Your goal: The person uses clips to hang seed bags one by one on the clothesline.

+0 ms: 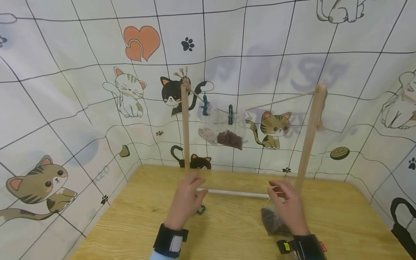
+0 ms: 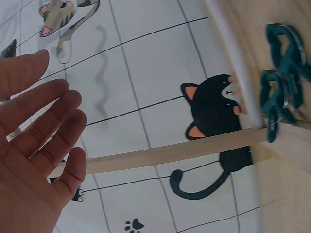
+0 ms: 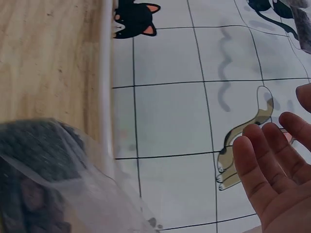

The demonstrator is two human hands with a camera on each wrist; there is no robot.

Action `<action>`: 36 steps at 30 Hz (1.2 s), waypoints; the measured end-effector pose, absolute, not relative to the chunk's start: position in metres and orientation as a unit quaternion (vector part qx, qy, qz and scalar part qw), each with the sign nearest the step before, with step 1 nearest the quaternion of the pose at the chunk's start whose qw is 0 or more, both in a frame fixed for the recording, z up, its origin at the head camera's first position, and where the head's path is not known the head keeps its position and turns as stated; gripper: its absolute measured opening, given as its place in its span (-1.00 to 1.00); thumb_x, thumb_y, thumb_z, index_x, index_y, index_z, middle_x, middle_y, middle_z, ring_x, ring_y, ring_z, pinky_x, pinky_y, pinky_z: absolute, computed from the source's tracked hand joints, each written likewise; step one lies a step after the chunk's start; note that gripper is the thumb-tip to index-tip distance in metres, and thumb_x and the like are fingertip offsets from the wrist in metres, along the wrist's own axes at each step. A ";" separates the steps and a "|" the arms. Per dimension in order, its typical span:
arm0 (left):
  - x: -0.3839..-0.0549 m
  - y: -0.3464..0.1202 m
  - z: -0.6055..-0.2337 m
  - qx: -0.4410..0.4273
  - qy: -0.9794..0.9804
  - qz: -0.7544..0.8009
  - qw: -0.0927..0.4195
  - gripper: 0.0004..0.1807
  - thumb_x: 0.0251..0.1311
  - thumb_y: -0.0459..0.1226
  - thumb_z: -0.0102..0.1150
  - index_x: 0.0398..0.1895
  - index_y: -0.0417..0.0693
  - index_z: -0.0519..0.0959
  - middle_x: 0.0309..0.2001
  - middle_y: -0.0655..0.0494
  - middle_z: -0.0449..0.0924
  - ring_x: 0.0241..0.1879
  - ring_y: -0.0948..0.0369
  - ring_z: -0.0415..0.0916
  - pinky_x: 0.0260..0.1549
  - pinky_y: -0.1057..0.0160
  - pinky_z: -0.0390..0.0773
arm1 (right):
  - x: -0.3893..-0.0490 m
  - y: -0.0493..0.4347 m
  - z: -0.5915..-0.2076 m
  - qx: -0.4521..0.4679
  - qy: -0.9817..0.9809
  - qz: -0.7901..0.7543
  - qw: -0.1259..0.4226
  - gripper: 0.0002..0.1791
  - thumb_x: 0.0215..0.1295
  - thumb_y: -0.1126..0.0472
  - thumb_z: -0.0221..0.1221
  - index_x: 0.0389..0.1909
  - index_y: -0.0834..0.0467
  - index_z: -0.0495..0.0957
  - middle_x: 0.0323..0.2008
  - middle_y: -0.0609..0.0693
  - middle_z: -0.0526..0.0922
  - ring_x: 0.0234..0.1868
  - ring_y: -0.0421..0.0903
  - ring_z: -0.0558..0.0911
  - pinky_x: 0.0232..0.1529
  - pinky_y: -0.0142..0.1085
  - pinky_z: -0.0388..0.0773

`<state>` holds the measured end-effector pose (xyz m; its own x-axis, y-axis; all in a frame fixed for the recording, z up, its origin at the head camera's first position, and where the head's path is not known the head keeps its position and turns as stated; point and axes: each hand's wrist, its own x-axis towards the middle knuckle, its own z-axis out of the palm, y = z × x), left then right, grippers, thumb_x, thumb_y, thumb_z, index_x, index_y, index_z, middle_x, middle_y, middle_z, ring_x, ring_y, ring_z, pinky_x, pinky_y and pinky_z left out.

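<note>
My left hand (image 1: 186, 200) hovers before the frame's left wooden post (image 1: 185, 126), fingers loosely bent around nothing. Green clips (image 2: 284, 73) lie below it on the table, half covered by the hand in the head view. My right hand (image 1: 289, 207) is raised near the right post (image 1: 310, 141), its relaxed fingers empty in the right wrist view. Under it on the table sits a clear plastic bag of dark contents (image 1: 272, 222). From the rope (image 1: 279, 102) between the posts hang a bag of pale bits (image 1: 207, 135) and a bag of reddish-brown bits (image 1: 230, 139), held by green clips (image 1: 230, 115).
A white rod (image 1: 237, 193) runs low between the two posts, above the wooden table (image 1: 227, 231). Behind stands a white cloth (image 1: 260, 36) with grid lines and cartoon cats. A black strap (image 1: 403, 224) shows at the right edge.
</note>
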<state>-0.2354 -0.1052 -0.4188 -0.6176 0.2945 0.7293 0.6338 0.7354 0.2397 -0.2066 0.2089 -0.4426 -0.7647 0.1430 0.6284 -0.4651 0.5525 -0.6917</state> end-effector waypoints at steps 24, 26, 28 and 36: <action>-0.240 -0.127 -0.468 -0.205 -0.941 -0.159 0.217 -0.77 -0.16 -0.23 0.37 -0.34 0.02 0.66 -0.32 0.14 0.62 -0.30 0.18 0.48 -0.32 0.24 0.29 | -0.213 0.146 -0.470 0.184 -0.854 0.420 0.245 -0.72 0.13 0.23 0.23 -0.11 -0.02 0.55 -0.17 -0.07 0.55 -0.34 -0.34 0.51 -0.38 -0.32 0.53; -0.241 -0.127 -0.472 -0.202 -0.945 -0.155 0.207 -0.78 -0.19 -0.22 0.38 -0.36 0.02 0.66 -0.31 0.15 0.63 -0.29 0.17 0.48 -0.35 0.25 0.25 | -0.212 0.138 -0.471 0.186 -0.861 0.415 0.226 -0.70 0.11 0.25 0.24 -0.11 -0.04 0.55 -0.19 -0.09 0.55 -0.36 -0.35 0.49 -0.39 -0.33 0.52; -0.242 -0.127 -0.476 -0.197 -0.950 -0.145 0.194 -0.76 -0.18 -0.21 0.38 -0.34 0.02 0.66 -0.28 0.14 0.63 -0.28 0.16 0.48 -0.35 0.25 0.24 | -0.211 0.131 -0.471 0.181 -0.870 0.414 0.198 -0.69 0.12 0.24 0.23 -0.10 -0.09 0.55 -0.20 -0.13 0.54 -0.37 -0.36 0.48 -0.39 -0.35 0.50; -0.245 -0.129 -0.487 -0.187 -0.966 -0.091 0.156 -0.70 -0.20 -0.16 0.37 -0.30 0.03 0.65 -0.31 0.13 0.60 -0.37 0.19 0.40 -0.38 0.25 0.21 | -0.208 0.112 -0.477 0.194 -0.885 0.403 0.126 -0.72 0.17 0.13 0.20 -0.06 -0.08 0.54 -0.12 -0.14 0.54 -0.35 -0.34 0.49 -0.39 -0.40 0.47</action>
<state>-0.2447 -0.1293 -0.4869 -0.8812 0.3336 0.3349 0.3901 0.9134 0.1165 -0.2079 0.1117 -0.4770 -0.8930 -0.2418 0.3795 -0.4450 0.5998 -0.6650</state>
